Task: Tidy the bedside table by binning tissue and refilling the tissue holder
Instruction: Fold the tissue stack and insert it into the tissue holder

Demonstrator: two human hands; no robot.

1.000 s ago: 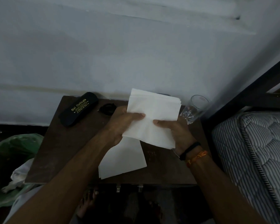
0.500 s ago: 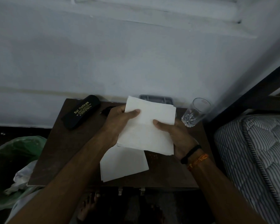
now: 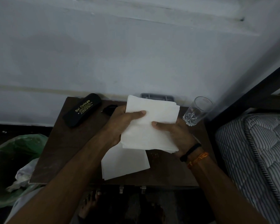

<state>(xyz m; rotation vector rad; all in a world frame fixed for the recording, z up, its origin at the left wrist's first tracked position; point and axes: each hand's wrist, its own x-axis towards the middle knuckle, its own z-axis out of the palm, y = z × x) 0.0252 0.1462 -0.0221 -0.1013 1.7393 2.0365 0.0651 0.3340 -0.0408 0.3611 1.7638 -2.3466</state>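
Looking down, we see bare feet (image 3: 89, 206) on the floor, then a second white tissue sheaf (image 3: 124, 164) lying flat on the worktop (image 3: 66, 151). Above it, our left hand (image 3: 120, 125) and right hand (image 3: 176, 135) both have a firm grip on the tissue stack (image 3: 150, 125), thumbs on top. Beyond sit the black spectacle case (image 3: 82, 109), the glass (image 3: 196, 110) and the grey tissue holder (image 3: 157, 96) at the wall.
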